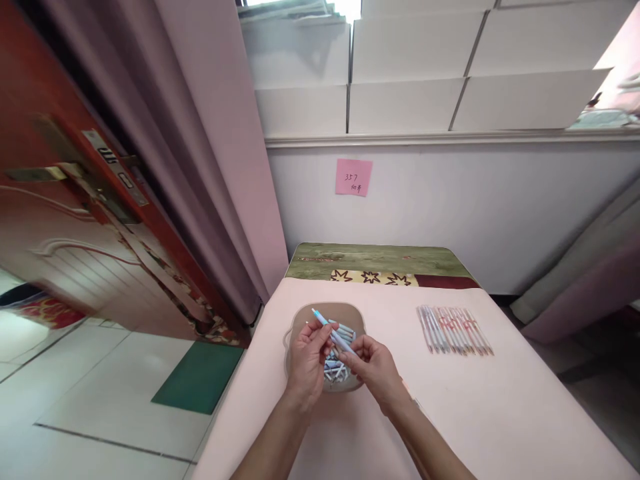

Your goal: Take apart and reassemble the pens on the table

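Observation:
Both my hands meet over a brown tray (301,318) on a pale pink table (500,413). Between them is a light blue pen (332,333), slanting up to the left. My left hand (307,363) pinches its upper part with fingers closed. My right hand (374,367) grips its lower end, fingers curled. Under the hands, several loose blue-grey pen parts (336,370) lie in the tray. A neat row of several finished pens (454,330) lies on the table to the right.
A green patterned cloth (380,261) covers the table's far end against a white wall with a pink sticky note (353,177). White boxes (415,67) are stacked on the ledge above. A mauve curtain (200,167) and a red door (60,220) stand to the left.

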`<state>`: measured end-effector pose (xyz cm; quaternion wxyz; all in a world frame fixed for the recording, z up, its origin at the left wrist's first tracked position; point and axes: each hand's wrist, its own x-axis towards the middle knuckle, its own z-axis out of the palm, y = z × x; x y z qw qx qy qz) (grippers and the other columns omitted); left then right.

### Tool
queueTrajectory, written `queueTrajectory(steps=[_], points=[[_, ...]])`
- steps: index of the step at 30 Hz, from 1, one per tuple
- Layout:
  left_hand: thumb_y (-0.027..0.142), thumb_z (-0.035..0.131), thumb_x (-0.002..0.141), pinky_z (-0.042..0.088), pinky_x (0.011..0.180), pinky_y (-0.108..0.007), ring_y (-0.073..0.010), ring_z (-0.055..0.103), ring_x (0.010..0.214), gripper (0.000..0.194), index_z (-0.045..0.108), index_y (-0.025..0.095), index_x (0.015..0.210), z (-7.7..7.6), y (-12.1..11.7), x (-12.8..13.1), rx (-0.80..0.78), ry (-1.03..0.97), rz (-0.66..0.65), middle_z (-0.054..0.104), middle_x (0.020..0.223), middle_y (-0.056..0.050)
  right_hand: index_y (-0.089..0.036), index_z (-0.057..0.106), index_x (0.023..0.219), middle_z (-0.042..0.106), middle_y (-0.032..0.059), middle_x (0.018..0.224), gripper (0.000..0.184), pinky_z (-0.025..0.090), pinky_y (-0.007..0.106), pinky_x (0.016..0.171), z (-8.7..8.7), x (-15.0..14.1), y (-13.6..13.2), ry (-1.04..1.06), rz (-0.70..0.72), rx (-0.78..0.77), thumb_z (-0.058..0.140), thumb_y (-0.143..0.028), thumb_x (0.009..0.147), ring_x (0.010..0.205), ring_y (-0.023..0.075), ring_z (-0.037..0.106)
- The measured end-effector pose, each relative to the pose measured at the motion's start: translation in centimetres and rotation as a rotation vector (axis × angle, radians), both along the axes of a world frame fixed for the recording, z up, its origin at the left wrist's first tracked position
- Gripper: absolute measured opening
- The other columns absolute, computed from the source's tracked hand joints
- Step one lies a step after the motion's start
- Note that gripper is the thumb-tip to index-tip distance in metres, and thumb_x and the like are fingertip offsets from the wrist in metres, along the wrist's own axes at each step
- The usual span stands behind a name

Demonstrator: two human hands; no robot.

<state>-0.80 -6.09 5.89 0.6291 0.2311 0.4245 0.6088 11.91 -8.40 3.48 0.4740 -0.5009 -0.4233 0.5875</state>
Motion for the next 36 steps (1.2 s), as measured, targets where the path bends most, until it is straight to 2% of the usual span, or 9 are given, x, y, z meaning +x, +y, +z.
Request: queueTrajectory(steps=[3,7,9,13,17,25,28,33,36], points=[[0.025,0.082,0.059,0.034,0.043,-0.013,-0.0012,0.041,0.047,0.031,0.066,0.012,0.082,0.0,0.1,0.1,0.0,-0.009,0.053,0.064,0.068,0.001,-0.018,0.053,0.07,0.047,-0.0072,0.051,0.042,0.029,0.02,0.044,-0.1,-0.1,0.0,-0.071,-0.038,0.042,0.077,-0.051,0.062,0.047,0.0077,0.039],[0.027,0.08,0.063,0.035,0.045,-0.013,-0.0016,0.041,0.048,0.03,0.067,0.013,0.085,0.1,0.3,-0.3,0.024,0.002,0.059,0.064,0.069,0.001,-0.018,0.056,0.076,0.038,-0.0085,0.044,0.048,0.02,0.021,0.038,0.0,0.0,-0.2,-0.019,0.098,-0.048,0.05,-0.065,0.08,0.037,0.0075,0.029],[0.03,0.078,0.065,0.035,0.046,-0.015,-0.0027,0.041,0.047,0.029,0.066,0.014,0.086,0.0,0.5,-0.9,0.051,0.076,0.079,0.065,0.07,0.001,-0.017,0.061,0.076,0.044,-0.0055,0.047,0.046,0.025,0.022,0.042,0.2,0.5,-0.3,-0.117,0.071,0.011,0.051,-0.062,0.081,0.041,0.0092,0.035],[0.032,0.074,0.069,0.041,0.055,-0.02,-0.0091,0.051,0.055,0.021,0.066,0.019,0.084,-0.7,0.6,-3.0,0.206,0.535,0.086,0.066,0.071,0.001,-0.021,0.068,0.081,0.067,0.0021,0.075,0.022,0.038,0.025,0.058,0.8,2.1,-0.3,-0.611,-0.092,0.249,0.061,-0.042,0.079,0.064,0.0158,0.056],[0.032,0.07,0.072,0.041,0.059,-0.024,-0.0134,0.053,0.058,0.012,0.069,0.022,0.08,-1.9,0.2,-4.5,0.257,0.965,0.027,0.066,0.069,0.001,-0.027,0.072,0.084,0.071,0.0012,0.083,0.014,0.041,0.026,0.062,1.4,3.2,-0.1,-0.862,-0.064,0.303,0.062,-0.034,0.078,0.07,0.0176,0.062],[0.032,0.067,0.072,0.044,0.066,-0.027,-0.0179,0.057,0.067,0.011,0.07,0.024,0.079,-2.2,-0.2,-4.1,0.283,0.975,-0.002,0.069,0.077,-0.002,-0.023,0.069,0.096,0.07,0.0044,0.091,0.023,0.046,0.024,0.067,3.5,1.9,-0.1,-0.771,-0.197,0.473,0.051,-0.032,0.086,0.077,0.0171,0.064],[0.033,0.066,0.073,0.044,0.066,-0.026,-0.0175,0.058,0.067,0.014,0.069,0.023,0.082,-2.4,0.0,-4.4,0.271,0.961,0.019,0.069,0.077,-0.002,-0.022,0.067,0.099,0.069,0.0059,0.094,0.023,0.046,0.024,0.069,3.0,1.7,0.0,-0.769,-0.235,0.523,0.05,-0.032,0.088,0.079,0.0168,0.063],[0.036,0.067,0.071,0.042,0.061,-0.025,-0.016,0.054,0.06,0.016,0.068,0.023,0.08,-2.7,0.1,-5.2,0.233,1.006,0.044,0.067,0.07,0.0,-0.026,0.071,0.09,0.071,0.0015,0.085,0.018,0.041,0.025,0.063,1.2,2.0,0.3,-0.997,-0.098,0.438,0.055,-0.032,0.084,0.067,0.0152,0.063],[0.036,0.066,0.072,0.041,0.059,-0.024,-0.0151,0.053,0.059,0.016,0.066,0.022,0.079,-2.9,0.1,-5.2,0.238,1.025,0.036,0.066,0.071,0.001,-0.027,0.071,0.091,0.072,0.0006,0.088,0.017,0.04,0.024,0.063,1.3,2.2,0.3,-1.025,-0.1,0.43,0.055,-0.032,0.084,0.068,0.0147,0.063]])
